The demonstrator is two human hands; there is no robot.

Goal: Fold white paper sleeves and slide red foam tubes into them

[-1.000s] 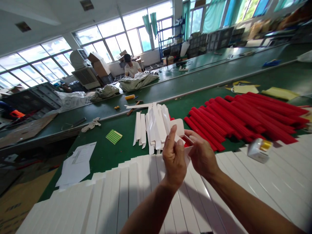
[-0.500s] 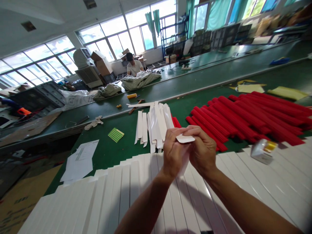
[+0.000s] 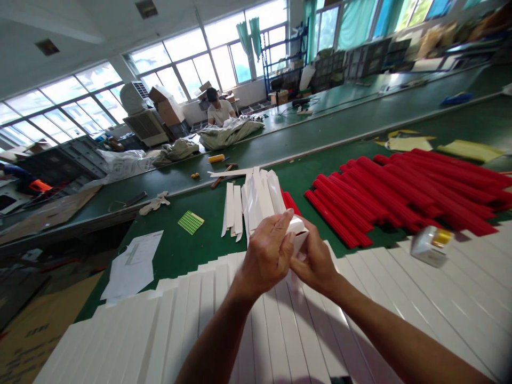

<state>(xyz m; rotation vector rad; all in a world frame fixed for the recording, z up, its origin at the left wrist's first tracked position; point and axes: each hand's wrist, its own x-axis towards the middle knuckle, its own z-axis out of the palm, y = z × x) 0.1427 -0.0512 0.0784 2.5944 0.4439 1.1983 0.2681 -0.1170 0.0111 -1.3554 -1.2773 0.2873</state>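
Observation:
Between my hands is the end of a long white box [image 3: 296,226], pointing up and away from me. My right hand [image 3: 316,261] is wrapped round its right side. My left hand [image 3: 268,253] is pressed against the box's left side near its end, fingers together. Below lies a row of long white boxes [image 3: 180,320]. Just beyond my hands are flattened white strips [image 3: 256,200] in a loose pile. Red rolls [image 3: 392,192] are heaped to the right on the green table [image 3: 208,250].
A clear tape roll or dispenser [image 3: 432,246] sits on the boxes at right. Papers [image 3: 134,264], a green sticker sheet [image 3: 191,222] and a glove [image 3: 155,203] lie at left. A person [image 3: 219,109] sits beyond the far table.
My left hand has shifted left and turned, its fingers now against the side of the box. The white end flap seen between my fingers before is now folded down, and my right hand grips lower.

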